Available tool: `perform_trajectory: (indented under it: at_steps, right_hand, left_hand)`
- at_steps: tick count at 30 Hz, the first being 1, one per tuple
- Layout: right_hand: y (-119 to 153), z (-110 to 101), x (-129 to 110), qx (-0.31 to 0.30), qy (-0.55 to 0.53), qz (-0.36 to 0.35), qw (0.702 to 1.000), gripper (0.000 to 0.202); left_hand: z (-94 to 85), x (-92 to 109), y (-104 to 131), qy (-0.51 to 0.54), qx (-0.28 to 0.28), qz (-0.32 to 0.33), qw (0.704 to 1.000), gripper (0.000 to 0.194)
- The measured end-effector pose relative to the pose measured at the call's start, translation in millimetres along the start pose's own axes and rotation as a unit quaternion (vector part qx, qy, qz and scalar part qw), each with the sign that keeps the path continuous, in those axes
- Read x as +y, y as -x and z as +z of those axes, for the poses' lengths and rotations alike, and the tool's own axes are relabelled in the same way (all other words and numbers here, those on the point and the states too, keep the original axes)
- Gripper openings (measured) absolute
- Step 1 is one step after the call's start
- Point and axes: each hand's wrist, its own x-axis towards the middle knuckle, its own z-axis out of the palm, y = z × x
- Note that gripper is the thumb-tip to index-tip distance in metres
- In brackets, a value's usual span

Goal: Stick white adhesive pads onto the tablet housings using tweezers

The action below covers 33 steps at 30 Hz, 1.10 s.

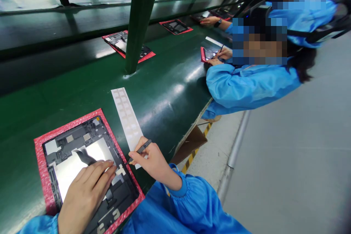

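Observation:
An opened tablet [63,161] lies on a red bubble-wrap sheet [40,168], its inner parts and a large silver plate showing. My left hand [86,190] rests flat across the tablet, fingers stretched out, hiding part of its middle. A dark ribbon-like strip [85,157] lies just beyond those fingertips. Between the thumb and fingers of my right hand [153,161] is a pair of black tweezers [144,146], pointing down to the tablet's right edge near a small pale patch [120,170]. Under the right hand runs a white sheet of stickers [126,113].
The green bench [170,106] carries a green post [142,18] beyond the tablet. Farther along lie other tablets [178,26] on red wrap. To the right, a co-worker in a blue sleeve [246,84] handles another device. A cardboard box [192,144] sits below the bench edge.

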Motion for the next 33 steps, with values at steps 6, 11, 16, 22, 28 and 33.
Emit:
perform_trajectory:
  at_steps: [6, 11, 16, 22, 28, 33]
  right_hand:
    - [0.2, -0.1, -0.9, 0.001, 0.001, -0.001, 1.000, 0.019]
    - [0.5, -1.2, -0.9, -0.005, 0.013, 0.001, 1.000, 0.020]
    - [1.7, -0.1, 1.9, 0.006, 0.053, -0.010, 0.999, 0.019]
    - [0.6, 1.9, 7.5, 0.089, -0.081, -0.002, 0.993, 0.032]
    - [-1.3, 2.4, 11.1, 0.085, -0.096, -0.020, 0.991, 0.034]
    - [2.9, 1.7, 17.1, 0.102, -0.033, -0.080, 0.991, 0.037]
  left_hand:
    - [0.3, -2.5, 4.9, -0.013, -0.021, -0.004, 1.000, 0.030]
    - [-1.2, -2.0, 6.3, -0.040, -0.067, 0.033, 0.996, 0.041]
    - [-5.1, 4.0, -0.1, -0.057, -0.064, 0.022, 0.996, 0.046]
    - [-6.3, 2.1, -3.8, -0.053, -0.072, 0.021, 0.996, 0.046]
    - [-2.5, -3.9, -0.4, -0.098, -0.081, 0.020, 0.992, 0.040]
    - [-1.7, -2.6, 3.4, -0.033, -0.064, 0.057, 0.996, 0.047]
